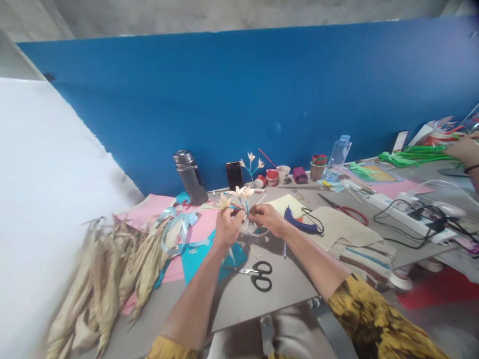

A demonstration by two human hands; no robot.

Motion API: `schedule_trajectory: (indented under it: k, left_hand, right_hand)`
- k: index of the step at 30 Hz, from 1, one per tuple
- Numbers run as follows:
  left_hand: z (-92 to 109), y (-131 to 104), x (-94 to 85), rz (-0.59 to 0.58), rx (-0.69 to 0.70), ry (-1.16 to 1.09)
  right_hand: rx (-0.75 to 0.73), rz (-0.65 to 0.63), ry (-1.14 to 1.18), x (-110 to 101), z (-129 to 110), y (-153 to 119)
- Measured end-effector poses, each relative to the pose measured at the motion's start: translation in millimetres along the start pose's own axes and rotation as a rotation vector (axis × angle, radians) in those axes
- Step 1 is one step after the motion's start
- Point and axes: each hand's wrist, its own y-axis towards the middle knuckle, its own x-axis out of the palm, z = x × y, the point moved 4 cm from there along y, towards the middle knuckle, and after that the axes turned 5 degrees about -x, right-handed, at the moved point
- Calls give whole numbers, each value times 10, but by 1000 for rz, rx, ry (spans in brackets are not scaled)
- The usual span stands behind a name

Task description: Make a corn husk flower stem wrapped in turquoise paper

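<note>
Pale handmade flowers (239, 193) on blue-wrapped stems rise between my two hands, above the middle of the table. My left hand (228, 225) is closed, its fingers pinching the stems. From the other side my right hand (266, 218) also pinches at the stems, fingertips close to the left ones. Exactly where the stems meet is hidden by the fingers. Behind the hands stands another blue-stemmed flower spray (251, 167). A roll of pale tape (258, 232) lies just under my right hand. Black-handled scissors (261, 275) rest on the table nearer to me.
Dried corn husks (108, 269) and light blue ribbon (179, 234) lie left. A grey thermos (190, 177) and phone (234, 175) stand behind. To the right are a blue glue gun (301, 223), red-handled pliers (348, 212), a power strip (407, 219) and another person's hand (464, 149).
</note>
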Motion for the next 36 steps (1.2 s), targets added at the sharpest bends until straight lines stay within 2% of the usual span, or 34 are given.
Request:
schedule_trajectory:
  k: [2, 5, 8, 13, 21, 36]
  left_hand:
    - [-9, -1, 4, 7, -6, 5]
    - [-72, -12, 32, 49, -31, -61]
    - [-165, -24, 67, 117, -66, -160]
    - [-298, -10, 127, 145, -120, -273]
    - [-340, -54, 183, 271, -141, -294]
    - [-614, 14, 251, 287, -166, -406]
  right_hand:
    - [-19, 27, -26, 21, -2, -7]
    - [-50, 66, 82, 80, 23, -9]
    - [-25, 96, 198, 119, 76, -4]
    - [-8, 125, 249, 134, 127, 2]
    - [-4, 209, 364, 193, 227, 15]
    - [41, 264, 461, 231, 353, 36]
